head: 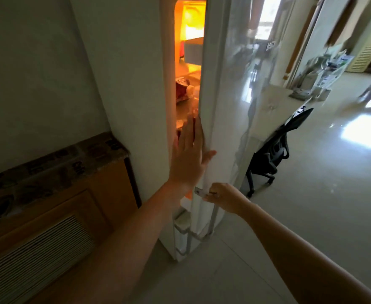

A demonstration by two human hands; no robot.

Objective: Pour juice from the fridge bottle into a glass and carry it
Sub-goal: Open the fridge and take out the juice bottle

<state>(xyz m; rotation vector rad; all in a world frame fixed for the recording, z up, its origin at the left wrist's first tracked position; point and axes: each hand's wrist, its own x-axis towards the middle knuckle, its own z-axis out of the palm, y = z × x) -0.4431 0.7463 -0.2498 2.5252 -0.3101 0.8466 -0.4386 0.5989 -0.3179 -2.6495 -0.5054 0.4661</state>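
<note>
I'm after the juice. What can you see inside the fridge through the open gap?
Inside the fridge, lit orange: shelves and a red packet. The door and left hand hide the rest; no bottle identifiable.

Cabinet (55, 194) left of fridge (136, 84) — chair (270, 154) right.

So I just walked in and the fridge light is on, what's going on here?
A person is standing at the fridge with its door only partly open. The right hand grips the handle at the door's edge, while the left hand lies flat and open at the edge of the gap. The lit interior shows some blurred items on the shelves. No bottle or glass has been taken out yet.
</note>
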